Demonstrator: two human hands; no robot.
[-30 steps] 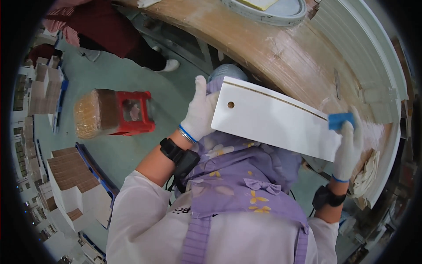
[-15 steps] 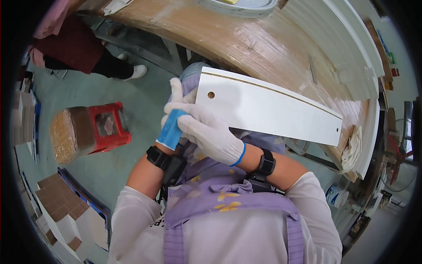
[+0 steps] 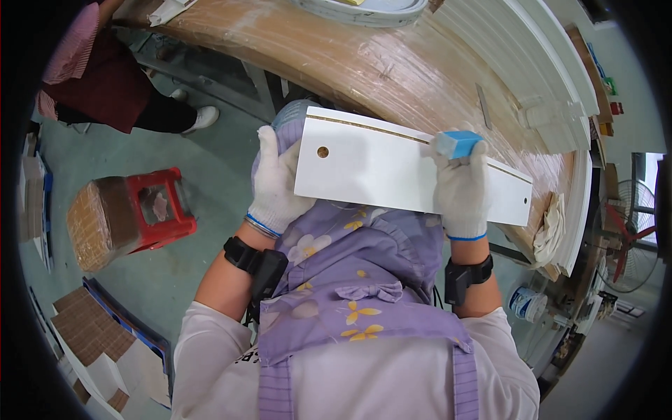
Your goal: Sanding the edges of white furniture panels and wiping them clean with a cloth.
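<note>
A long white board (image 3: 378,164) lies across my lap, tilted down toward the right. It has a brown groove along its far edge, a round brown hole near the left end and a small dark hole near the right end. My left hand (image 3: 275,173), in a white glove, grips the board's left end with the thumb raised and the fingers partly hidden behind it. My right hand (image 3: 463,183), also gloved, is over the right half of the board. Its fingers are closed round a small blue block (image 3: 459,143) with a paler side, close to the grooved edge.
Beyond the board stands a brown table (image 3: 308,49) covered in clear film. On it are a white oval tray (image 3: 371,15), a thin metal strip (image 3: 484,105), white curved panels (image 3: 546,63) and a crumpled cloth (image 3: 550,231). A red stool (image 3: 164,210) is at left, with a person (image 3: 105,84) beyond.
My right hand has carried the blue block from beside my left wrist rightward to the board's far edge. My left hand stays at the board's left end.
</note>
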